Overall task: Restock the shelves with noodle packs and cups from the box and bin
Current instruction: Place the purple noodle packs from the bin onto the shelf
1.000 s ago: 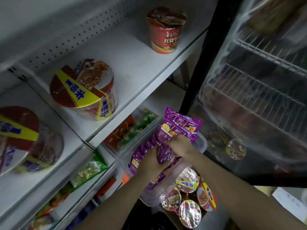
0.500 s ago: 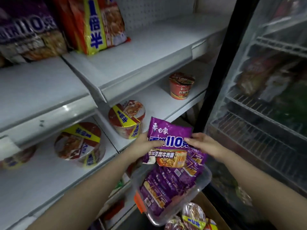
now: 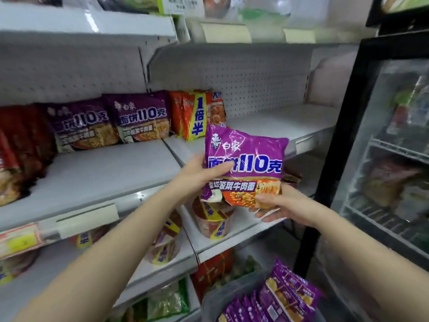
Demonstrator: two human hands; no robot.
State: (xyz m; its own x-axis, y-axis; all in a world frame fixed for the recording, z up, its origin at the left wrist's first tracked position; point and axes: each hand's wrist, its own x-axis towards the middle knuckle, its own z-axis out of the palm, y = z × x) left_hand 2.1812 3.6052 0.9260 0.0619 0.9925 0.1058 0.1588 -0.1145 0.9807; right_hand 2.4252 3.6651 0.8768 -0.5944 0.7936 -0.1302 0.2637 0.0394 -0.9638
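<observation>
The person is carrying a purple noodle pack (image 3: 245, 168) up toward the shelf (image 3: 111, 168), so the step in hand looks like the placing of one pack taken from the bin (image 3: 222, 298), which is sitting low and to the right of the shelf with more purple packs standing in it. The pack is hanging in the air in front of the shelf's right end, upright, its printed face turned to the camera.

The left hand (image 3: 197, 175) is pinching the pack's left edge, thumb lying across the front and the other fingers hidden behind. The right hand (image 3: 276, 204) is gripping the lower right corner, thumb on the front, fingers curling underneath, so the pack is sitting between thumb and fingers on both sides.

Two matching purple packs (image 3: 109, 122) are leaning against the back of the shelf, beside orange packs (image 3: 195, 115). The next move probably calls for swinging the pack leftward and setting it upright in front of those twins, on the bare front part of the shelf.
</observation>
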